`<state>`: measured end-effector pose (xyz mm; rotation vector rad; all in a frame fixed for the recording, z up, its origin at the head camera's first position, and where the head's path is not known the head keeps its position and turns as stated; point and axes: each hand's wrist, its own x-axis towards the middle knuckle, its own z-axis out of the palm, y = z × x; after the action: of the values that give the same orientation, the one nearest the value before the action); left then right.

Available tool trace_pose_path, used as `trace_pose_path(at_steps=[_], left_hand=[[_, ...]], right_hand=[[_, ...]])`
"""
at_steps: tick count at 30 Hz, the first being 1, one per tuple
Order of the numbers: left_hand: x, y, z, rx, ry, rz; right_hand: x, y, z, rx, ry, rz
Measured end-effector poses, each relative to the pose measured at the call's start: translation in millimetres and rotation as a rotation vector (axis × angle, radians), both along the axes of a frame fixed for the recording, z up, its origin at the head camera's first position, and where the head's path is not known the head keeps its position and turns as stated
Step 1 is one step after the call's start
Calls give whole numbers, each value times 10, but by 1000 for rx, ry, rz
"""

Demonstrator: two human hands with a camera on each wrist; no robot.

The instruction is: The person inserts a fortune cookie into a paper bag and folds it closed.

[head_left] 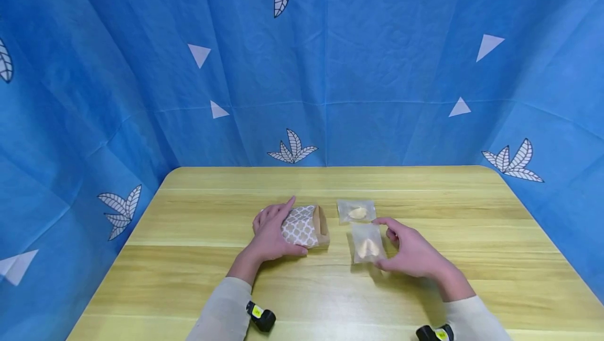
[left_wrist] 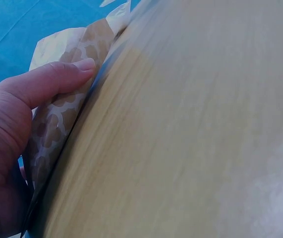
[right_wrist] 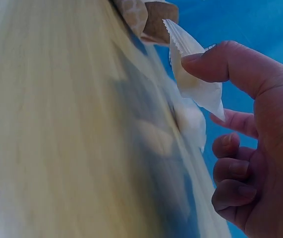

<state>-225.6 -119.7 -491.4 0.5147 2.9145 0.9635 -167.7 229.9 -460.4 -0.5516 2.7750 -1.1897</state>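
Note:
A paper bag with a white and tan lattice pattern lies on the table, its brown mouth turned to the right. My left hand grips it from the left, with the thumb along the near side, as the left wrist view also shows. Between thumb and forefinger my right hand pinches a small translucent packet with a pale piece inside. In the right wrist view this packet has a zigzag-cut edge and is tilted above the table. A second packet of the same sort lies just behind it.
The wooden table has rounded far corners. A blue curtain with white leaves and triangles hangs behind it and along both sides. A small black device sits at the left wrist, another at the right.

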Motion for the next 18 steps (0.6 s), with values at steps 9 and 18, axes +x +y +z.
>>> trace_pose_path(at_steps=[9,18], left_hand=[[-3,-5,-11,6,-3,-3],[7,-7,0,3,-8,-1]], right_hand=[[-135,-238,89,-12,-24,36],[-298,-465,100,-9,-29,41]])
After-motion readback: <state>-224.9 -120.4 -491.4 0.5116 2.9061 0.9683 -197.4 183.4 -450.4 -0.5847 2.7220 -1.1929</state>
